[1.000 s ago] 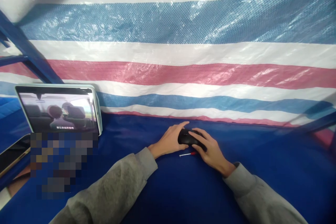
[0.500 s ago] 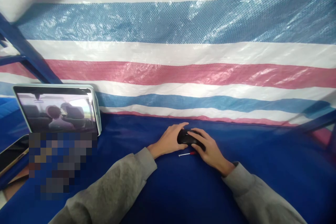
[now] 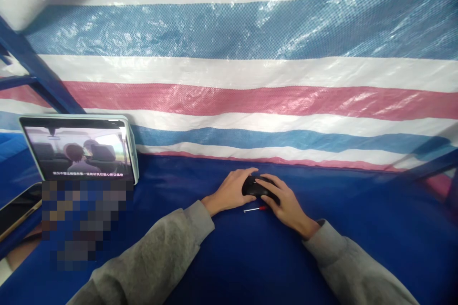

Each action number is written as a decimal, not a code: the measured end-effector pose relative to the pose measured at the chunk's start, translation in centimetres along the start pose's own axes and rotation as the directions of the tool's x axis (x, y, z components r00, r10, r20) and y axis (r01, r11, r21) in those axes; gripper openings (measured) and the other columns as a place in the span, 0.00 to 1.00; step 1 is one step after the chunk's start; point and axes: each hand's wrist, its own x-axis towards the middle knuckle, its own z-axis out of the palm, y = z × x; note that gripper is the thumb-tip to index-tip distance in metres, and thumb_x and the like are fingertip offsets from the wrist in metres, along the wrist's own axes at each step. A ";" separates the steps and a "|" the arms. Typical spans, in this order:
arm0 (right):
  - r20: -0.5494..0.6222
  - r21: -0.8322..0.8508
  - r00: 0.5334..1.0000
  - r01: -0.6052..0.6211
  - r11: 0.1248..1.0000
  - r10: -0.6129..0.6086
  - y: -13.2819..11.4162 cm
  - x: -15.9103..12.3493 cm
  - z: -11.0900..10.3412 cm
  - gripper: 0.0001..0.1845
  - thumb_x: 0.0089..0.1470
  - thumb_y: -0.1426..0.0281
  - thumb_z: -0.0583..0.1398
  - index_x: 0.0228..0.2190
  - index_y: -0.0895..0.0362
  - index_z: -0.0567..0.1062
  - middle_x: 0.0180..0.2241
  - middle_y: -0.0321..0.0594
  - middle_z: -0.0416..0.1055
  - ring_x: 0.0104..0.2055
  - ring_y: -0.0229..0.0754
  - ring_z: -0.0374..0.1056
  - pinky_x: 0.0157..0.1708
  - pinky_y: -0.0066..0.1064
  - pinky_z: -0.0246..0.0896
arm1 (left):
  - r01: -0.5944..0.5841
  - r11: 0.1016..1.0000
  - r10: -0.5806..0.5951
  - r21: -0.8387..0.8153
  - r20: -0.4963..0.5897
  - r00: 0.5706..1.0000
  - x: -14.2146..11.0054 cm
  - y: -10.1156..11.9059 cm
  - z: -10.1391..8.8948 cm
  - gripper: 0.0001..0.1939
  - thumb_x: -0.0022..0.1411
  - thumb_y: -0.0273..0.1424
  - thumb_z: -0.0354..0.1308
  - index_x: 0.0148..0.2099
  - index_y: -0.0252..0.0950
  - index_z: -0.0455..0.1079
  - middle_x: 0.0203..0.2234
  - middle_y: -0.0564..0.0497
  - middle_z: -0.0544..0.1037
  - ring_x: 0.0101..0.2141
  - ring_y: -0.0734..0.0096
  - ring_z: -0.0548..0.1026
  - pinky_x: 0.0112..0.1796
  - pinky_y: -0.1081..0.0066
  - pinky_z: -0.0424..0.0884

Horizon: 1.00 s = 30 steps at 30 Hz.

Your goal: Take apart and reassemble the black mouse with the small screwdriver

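Note:
Between my two hands, low over the dark blue surface, is a black computer mouse [image 3: 255, 187] with a glossy shell. My left hand [image 3: 231, 190] grips its left end, thumb at the near side and fingers round the far side. From the right, my right hand [image 3: 284, 200] wraps its other end, with fingers across the top and the thumb on the near edge. Part of the mouse is hidden under those fingers. Just in front of it lies a small screwdriver [image 3: 255, 209] with a red handle and a thin metal shaft, touched by neither hand.
A tablet [image 3: 77, 150] playing a video stands at the left. Beside it is a phone [image 3: 19, 207], near a blurred-out patch. Striped plastic sheeting [image 3: 250, 100] hangs behind the blue surface [image 3: 358, 228]. A blue metal frame [image 3: 46, 76] rises at the left.
Both hands keep the same hold on the mouse, with hardly any movement. On the tablet, a line of subtitles has appeared.

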 end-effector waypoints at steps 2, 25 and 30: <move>-0.008 -0.013 1.000 -0.005 1.000 0.005 0.0 0.0 0.0 0.21 0.62 0.62 0.55 0.55 0.48 0.72 0.56 0.45 0.68 0.57 0.51 0.65 0.55 0.49 0.64 | -0.002 1.000 0.002 0.003 0.002 1.000 0.0 0.1 -0.1 0.39 0.55 0.36 0.67 0.65 0.45 0.55 0.60 0.47 0.66 0.58 0.53 0.65 0.58 0.55 0.60; -0.066 0.103 0.995 -0.071 0.992 0.078 -0.2 0.4 -0.5 0.25 0.59 0.66 0.56 0.58 0.53 0.67 0.56 0.47 0.67 0.57 0.50 0.66 0.56 0.46 0.63 | 0.081 0.994 -0.072 0.068 -0.123 0.990 -0.3 0.5 -0.2 0.29 0.64 0.44 0.58 0.64 0.44 0.58 0.51 0.50 0.75 0.55 0.55 0.69 0.58 0.56 0.60; -0.142 0.104 0.976 -0.152 0.983 0.165 -0.5 0.4 -0.5 0.22 0.61 0.63 0.55 0.55 0.53 0.70 0.52 0.46 0.73 0.54 0.49 0.70 0.55 0.45 0.65 | 0.103 0.993 -0.093 0.051 -0.171 0.981 -0.2 0.4 -0.3 0.23 0.68 0.45 0.52 0.61 0.43 0.63 0.49 0.50 0.77 0.51 0.60 0.72 0.57 0.59 0.62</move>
